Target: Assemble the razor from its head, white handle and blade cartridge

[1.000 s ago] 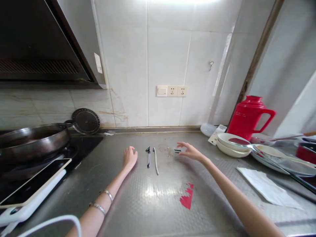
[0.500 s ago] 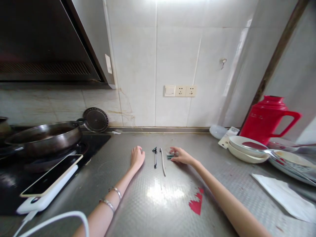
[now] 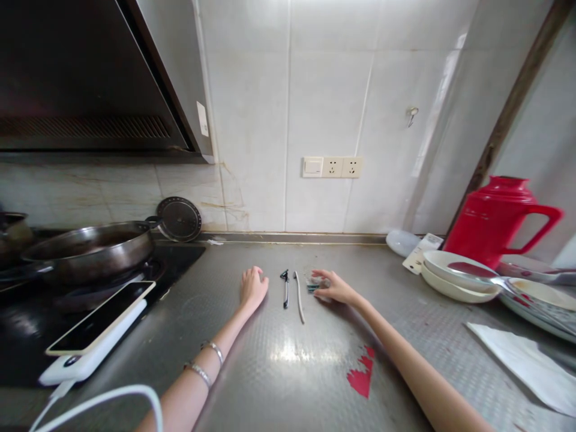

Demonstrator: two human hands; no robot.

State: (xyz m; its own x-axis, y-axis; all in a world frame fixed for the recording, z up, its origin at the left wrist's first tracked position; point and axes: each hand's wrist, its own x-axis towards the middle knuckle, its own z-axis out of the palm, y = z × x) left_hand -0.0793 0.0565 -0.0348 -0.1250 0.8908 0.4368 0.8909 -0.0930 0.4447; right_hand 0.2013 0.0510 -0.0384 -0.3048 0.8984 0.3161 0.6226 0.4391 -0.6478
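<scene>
My left hand [image 3: 254, 289] rests palm down on the metal countertop [image 3: 252, 372], fingers loosely extended and nothing in it. To its right lies a slim razor [image 3: 285, 290] with a dark head and a pale and dark handle. Beside the razor is a thin, whitish, slightly bent stick or tube [image 3: 300, 303] with a dark tip at its far end. My right hand [image 3: 333, 288] has thumb and fingers curved around a small clear and dark green piece [image 3: 311, 288] on the counter; its exact kind is too small to tell, and the hand partly covers it.
A torn red scrap [image 3: 361, 378] lies near my right forearm. At left are a pan [image 3: 99, 252] on the stove and a phone [image 3: 103, 318] on a white power bank with a cable. Bowls [image 3: 456, 288], a red thermos [image 3: 495, 222] and a white tissue [image 3: 522, 366] stand or lie at right.
The whole view has shifted slightly, so everything appears a little further right. Both hands keep nearly the same place and pose on the counter.
</scene>
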